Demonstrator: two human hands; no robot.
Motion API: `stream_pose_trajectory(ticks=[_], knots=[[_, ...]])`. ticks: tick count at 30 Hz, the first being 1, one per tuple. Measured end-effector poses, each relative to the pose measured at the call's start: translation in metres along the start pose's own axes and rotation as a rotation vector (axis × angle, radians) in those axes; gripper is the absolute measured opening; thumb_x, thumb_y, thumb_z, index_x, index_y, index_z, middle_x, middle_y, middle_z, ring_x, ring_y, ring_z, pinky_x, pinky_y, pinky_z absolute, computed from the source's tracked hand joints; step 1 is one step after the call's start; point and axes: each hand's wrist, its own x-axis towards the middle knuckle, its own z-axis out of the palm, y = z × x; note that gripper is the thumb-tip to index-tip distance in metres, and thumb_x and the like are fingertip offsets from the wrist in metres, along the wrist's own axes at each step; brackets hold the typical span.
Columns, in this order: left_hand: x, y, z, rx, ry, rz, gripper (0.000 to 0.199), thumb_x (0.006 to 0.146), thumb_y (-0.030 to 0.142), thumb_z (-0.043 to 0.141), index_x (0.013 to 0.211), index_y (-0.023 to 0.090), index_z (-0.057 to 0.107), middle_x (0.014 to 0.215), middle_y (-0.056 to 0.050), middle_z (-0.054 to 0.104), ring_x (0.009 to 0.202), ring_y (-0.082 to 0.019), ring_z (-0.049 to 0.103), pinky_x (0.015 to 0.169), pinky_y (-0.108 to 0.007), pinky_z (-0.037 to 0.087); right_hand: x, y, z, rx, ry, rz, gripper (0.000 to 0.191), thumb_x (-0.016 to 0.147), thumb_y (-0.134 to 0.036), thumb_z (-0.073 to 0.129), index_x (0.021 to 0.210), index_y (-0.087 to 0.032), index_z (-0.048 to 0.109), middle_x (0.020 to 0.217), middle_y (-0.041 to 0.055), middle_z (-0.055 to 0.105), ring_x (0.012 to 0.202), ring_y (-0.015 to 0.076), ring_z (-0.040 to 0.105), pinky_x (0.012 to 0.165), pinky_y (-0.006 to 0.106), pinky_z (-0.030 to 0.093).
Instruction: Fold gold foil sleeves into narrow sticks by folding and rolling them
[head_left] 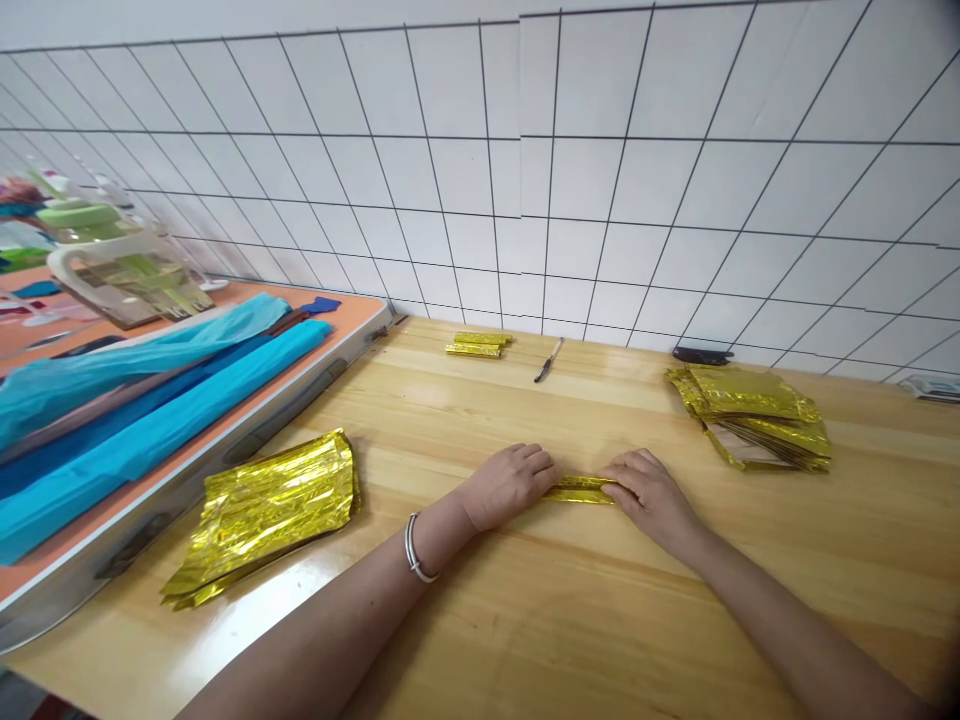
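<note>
A narrow folded strip of gold foil (581,490) lies on the wooden table between my hands. My left hand (519,484), with a silver bangle at the wrist, is closed on the strip's left end. At the right end, the fingers of my right hand (651,492) pinch the foil. Both hands cover the strip's ends. A stack of flat gold foil sheets (274,505) lies to the left of my left arm. Another fanned stack of gold foil (757,415) sits beyond my right hand.
Two small gold rolls (476,345) and a pen (549,360) lie near the tiled wall (600,180). A black object (703,355) is behind the right stack. On the left, an orange-topped surface (360,310) holds blue sheets (172,400) and a basket (75,270).
</note>
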Motion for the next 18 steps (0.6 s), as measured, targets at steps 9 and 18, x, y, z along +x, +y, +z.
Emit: stream_pose_trajectory(ticks=[9,18], knots=[[0.001,0.001,-0.006,-0.095,-0.007,0.002,0.023,0.093,0.024,0.037,0.091,0.019,0.060,0.083,-0.004,0.054,0.079,-0.015,0.049,0.072,-0.027,0.039,-0.002,-0.011,-0.004,-0.116,-0.027,-0.081,0.020,0.088,-0.014,0.046,0.087,-0.022,0.065,0.082,0.0048,0.062,0.082,0.0177,0.050,0.073,0.032,0.040],[-0.005,0.003,-0.026,-0.157,-0.085,0.028,0.022,0.091,0.021,0.039,0.090,0.021,0.060,0.081,-0.004,0.055,0.075,-0.014,0.051,0.070,-0.025,0.040,-0.002,-0.014,-0.021,-0.091,-0.115,-0.151,0.026,0.087,-0.014,0.044,0.100,-0.023,0.065,0.084,0.0065,0.060,0.082,0.0181,0.051,0.071,0.032,0.042]])
